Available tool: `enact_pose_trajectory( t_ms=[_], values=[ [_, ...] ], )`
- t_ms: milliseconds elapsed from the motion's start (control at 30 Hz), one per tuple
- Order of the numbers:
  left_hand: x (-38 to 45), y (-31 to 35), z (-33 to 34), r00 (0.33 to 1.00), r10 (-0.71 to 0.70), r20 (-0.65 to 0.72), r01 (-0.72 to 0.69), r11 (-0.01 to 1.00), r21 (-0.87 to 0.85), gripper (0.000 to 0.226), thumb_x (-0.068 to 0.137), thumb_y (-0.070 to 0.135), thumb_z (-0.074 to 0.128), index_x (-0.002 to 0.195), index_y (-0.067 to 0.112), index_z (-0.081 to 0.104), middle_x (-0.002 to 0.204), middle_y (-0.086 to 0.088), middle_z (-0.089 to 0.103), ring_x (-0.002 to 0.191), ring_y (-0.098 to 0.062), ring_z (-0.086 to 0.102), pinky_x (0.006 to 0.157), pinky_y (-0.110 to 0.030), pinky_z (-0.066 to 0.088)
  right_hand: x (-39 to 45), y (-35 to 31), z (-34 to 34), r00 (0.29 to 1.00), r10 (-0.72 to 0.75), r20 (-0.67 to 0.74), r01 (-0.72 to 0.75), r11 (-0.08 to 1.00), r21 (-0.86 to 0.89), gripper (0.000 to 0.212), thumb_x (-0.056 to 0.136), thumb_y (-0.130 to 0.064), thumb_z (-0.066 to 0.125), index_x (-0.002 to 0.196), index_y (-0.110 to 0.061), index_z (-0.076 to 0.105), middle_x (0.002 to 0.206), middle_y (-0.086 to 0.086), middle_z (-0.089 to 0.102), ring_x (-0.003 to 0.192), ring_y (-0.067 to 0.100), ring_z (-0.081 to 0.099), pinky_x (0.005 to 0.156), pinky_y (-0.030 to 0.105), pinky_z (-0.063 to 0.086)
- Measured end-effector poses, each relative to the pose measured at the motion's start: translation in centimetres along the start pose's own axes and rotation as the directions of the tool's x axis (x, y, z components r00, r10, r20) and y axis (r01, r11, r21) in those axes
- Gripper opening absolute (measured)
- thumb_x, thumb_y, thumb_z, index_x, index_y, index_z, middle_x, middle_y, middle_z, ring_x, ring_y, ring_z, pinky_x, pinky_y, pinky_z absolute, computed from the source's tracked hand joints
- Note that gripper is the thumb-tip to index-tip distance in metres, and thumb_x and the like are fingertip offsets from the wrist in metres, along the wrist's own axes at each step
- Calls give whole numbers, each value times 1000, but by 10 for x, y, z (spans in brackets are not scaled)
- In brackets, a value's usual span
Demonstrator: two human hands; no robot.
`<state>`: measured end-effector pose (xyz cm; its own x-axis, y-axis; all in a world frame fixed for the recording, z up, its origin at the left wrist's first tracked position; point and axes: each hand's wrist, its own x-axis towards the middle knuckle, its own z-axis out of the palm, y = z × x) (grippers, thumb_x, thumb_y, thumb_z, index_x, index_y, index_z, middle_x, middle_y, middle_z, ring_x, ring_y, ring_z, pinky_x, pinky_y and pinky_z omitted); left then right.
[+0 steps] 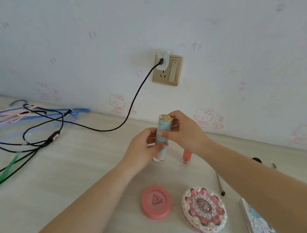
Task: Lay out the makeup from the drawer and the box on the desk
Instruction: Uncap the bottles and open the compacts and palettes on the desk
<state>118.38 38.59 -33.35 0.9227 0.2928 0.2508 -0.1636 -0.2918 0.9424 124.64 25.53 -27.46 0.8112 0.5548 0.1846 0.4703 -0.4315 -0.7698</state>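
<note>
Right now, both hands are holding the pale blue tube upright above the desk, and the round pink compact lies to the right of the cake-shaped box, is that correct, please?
Not quite: in the head view the round pink compact lies to the left of the cake-shaped box, not the right. The rest stands: the left hand and right hand hold the pale blue tube upright above the desk.

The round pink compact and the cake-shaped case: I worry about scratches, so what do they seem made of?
Pink compact: probably matte plastic, with an even, dull surface and a printed logo. Cake-shaped case: seemingly moulded plastic or resin, glossy on its cream-like beads, with a shinier oval centre; I cannot tell whether that is metal.
</note>
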Motion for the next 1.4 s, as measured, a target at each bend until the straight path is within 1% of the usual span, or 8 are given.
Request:
enact_pose_trajectory(
  t_ms=[333,467,567,633,733,900,1167,1400],
  values=[
    [1,2,-27,998,50,39,-50,999,4,48,84,16,68,126,29,50,110,2,64,103,-13,63,90,-31,52,13,-25,-4,995,-98,-7,98,987,125,31,84,-24,67,110,-30,51,104,-9,62,96,5,58,85,27,50],
    [1,-7,-38,999,10,-47,-12,1000,-22,52,79,17,74,125,23,51,110,1,66,103,-14,64,94,-37,51,23,-39,-17,997,-70,-23,73,975,208,38,87,-24,65,123,-26,53,105,-2,60,98,17,64,85,34,56],
    [1,-12,-47,993,-12,-114,9,1000,-27,45,76,15,76,114,25,55,108,1,66,102,-14,65,94,-35,50,29,-35,-28,995,-99,-18,96,987,-131,45,82,-29,70,123,-31,52,104,-3,58,89,19,60,76,27,52],
    [1,-14,-51,989,-9,-146,5,1000,-28,37,75,14,77,103,29,56,106,3,66,102,-15,65,92,-32,50,30,-32,-27,989,-138,45,144,894,-424,46,80,-30,71,120,-26,50,105,-2,57,88,17,56,73,26,46],
    [2,-17,-54,983,-12,-183,4,999,-43,35,75,13,77,101,27,57,104,2,66,102,-16,65,92,-30,49,32,-29,-14,972,-140,188,230,726,-648,42,80,-31,68,118,-24,52,110,1,57,95,18,54,81,30,44],
    [5,-21,-53,979,-16,-204,5,999,-54,35,75,13,77,102,24,57,102,5,66,100,-13,64,87,-23,49,34,-21,14,939,-31,343,271,680,-682,50,83,-26,63,131,-25,47,123,2,53,113,21,51,92,31,42],
    [5,-20,-52,978,-1,-210,-4,1000,-27,37,76,13,76,105,23,54,97,16,61,96,-6,61,77,-11,46,35,-5,36,932,21,361,249,686,-684,49,82,-21,63,128,-16,46,126,4,54,112,22,51,82,29,41],
    [3,-25,-52,976,-46,-212,27,996,-88,48,76,13,76,117,22,52,109,3,63,108,-13,61,94,-26,46,36,1,41,938,23,347,240,678,-695,62,80,-28,67,134,-21,39,129,3,51,116,22,50,87,32,42]
  ],
)
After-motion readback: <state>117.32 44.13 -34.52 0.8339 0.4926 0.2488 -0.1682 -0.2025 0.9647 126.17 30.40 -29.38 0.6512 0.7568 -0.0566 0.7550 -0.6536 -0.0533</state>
